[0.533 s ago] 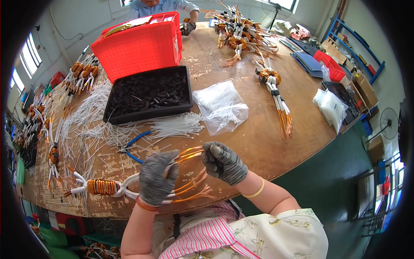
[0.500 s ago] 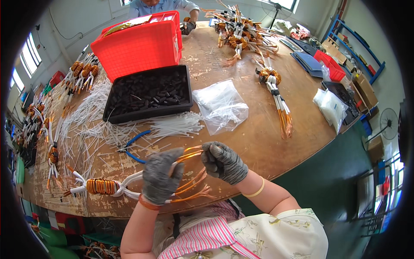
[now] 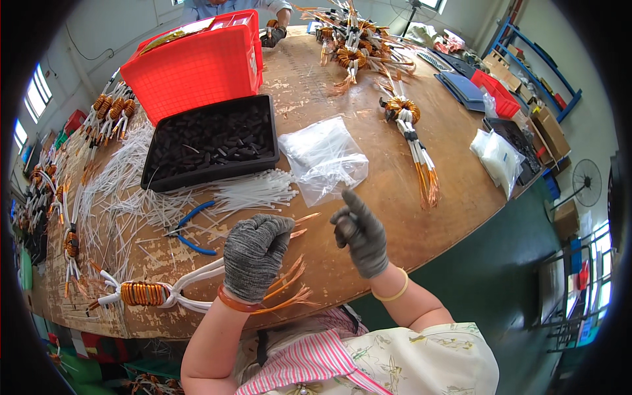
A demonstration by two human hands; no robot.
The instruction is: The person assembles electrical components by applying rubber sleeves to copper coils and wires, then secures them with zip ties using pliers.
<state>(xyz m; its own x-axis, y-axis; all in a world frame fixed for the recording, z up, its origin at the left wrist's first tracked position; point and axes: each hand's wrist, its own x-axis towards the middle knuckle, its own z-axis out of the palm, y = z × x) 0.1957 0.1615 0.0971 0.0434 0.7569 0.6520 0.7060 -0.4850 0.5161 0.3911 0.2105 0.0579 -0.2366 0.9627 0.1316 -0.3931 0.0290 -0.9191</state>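
Note:
A copper-wound ring coil (image 3: 146,293) lies at the table's near left, its white-sleeved leads (image 3: 197,279) running right. My left hand (image 3: 255,257), in a grey knit glove, is closed round some of these leads. Bare copper wire ends (image 3: 304,224) stick out past its fingers. Below that hand, more frayed copper strands (image 3: 293,296) fan out over the near edge. My right hand (image 3: 364,240), gloved too, is raised just right of the wire ends and apart from them. Its index finger points up, the other fingers are partly curled, and nothing shows in it.
Blue-handled pliers (image 3: 194,224) and white cable ties (image 3: 253,191) lie beyond my left hand. Behind stand a black tray (image 3: 210,172) of small black pieces and a red crate (image 3: 191,72). A clear bag (image 3: 326,161) and another coil (image 3: 403,112) are farther right. A co-worker's gloved hand (image 3: 273,36) is at the far side.
My right hand has come off the copper wire ends, moved right and stretched its index finger. My left hand has turned, its back now up, still round the leads. The view has shifted slightly.

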